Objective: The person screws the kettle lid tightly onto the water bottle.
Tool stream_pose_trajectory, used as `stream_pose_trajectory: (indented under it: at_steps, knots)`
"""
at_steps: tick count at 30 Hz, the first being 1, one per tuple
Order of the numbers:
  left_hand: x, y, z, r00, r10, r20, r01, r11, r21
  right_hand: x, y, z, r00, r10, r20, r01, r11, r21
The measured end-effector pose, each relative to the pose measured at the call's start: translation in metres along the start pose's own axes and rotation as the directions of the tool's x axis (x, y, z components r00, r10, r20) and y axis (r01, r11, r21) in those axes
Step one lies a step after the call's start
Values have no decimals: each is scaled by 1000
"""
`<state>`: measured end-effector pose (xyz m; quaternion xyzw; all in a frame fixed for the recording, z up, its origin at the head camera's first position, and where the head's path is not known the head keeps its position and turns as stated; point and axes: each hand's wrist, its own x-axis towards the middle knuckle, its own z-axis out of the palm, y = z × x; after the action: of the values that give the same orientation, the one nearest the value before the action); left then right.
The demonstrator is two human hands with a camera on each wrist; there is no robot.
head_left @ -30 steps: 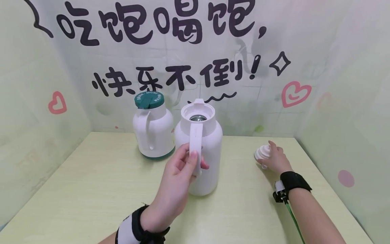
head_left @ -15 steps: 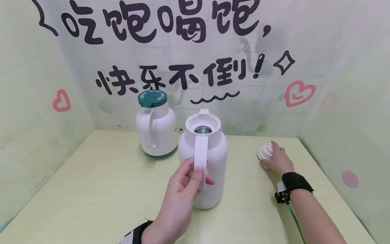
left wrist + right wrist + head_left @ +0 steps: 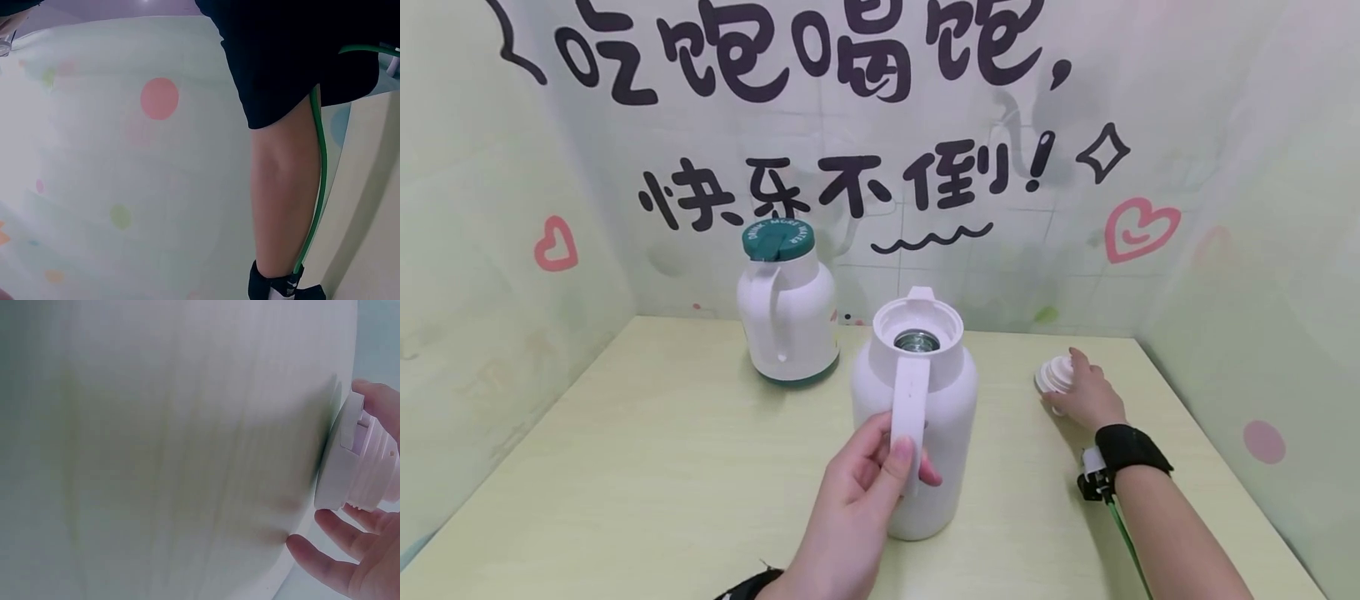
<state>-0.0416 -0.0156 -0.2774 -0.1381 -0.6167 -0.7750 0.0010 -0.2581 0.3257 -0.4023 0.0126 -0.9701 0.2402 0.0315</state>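
Observation:
In the head view my left hand (image 3: 857, 508) grips the handle of a white thermos jug (image 3: 951, 417), thumb on the near side and fingers wrapped behind. The jug stands upright with its mouth uncovered, showing a shiny inner liner. Whether its base touches the table I cannot tell. Off to the right, my right hand (image 3: 1090, 396) holds a white screw-in stopper lid (image 3: 1055, 375) between thumb and fingers. The right wrist view shows this lid (image 3: 359, 456) with its broad face down on the table and its stepped, threaded part turned up. The left wrist view does not show the jug.
A second white jug (image 3: 790, 317) with a green lid (image 3: 778, 239) stands at the back left of the pale wooden table (image 3: 662, 467). Printed cloth walls (image 3: 1262, 292) enclose the table at the back and sides. A green cable (image 3: 1127, 542) runs along the right forearm.
My left hand has brought the white thermos jug nearer and slightly to the right, so it sits lower in the head view. The right hand stays at the lid. The head view has shifted slightly.

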Motion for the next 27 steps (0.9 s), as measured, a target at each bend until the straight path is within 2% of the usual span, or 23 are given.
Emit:
stream_pose_trajectory:
  at_steps: [15,27]
  knots:
    - [-9,-8,-1,990,100,97,-108,991,82,-1,-2,-1,1000,1,2,-1,1000,-2]
    - [-8,-7,-3,988,26,151,-46,991,128,-2,-5,-1,1000,10,-3,-10,1000,8]
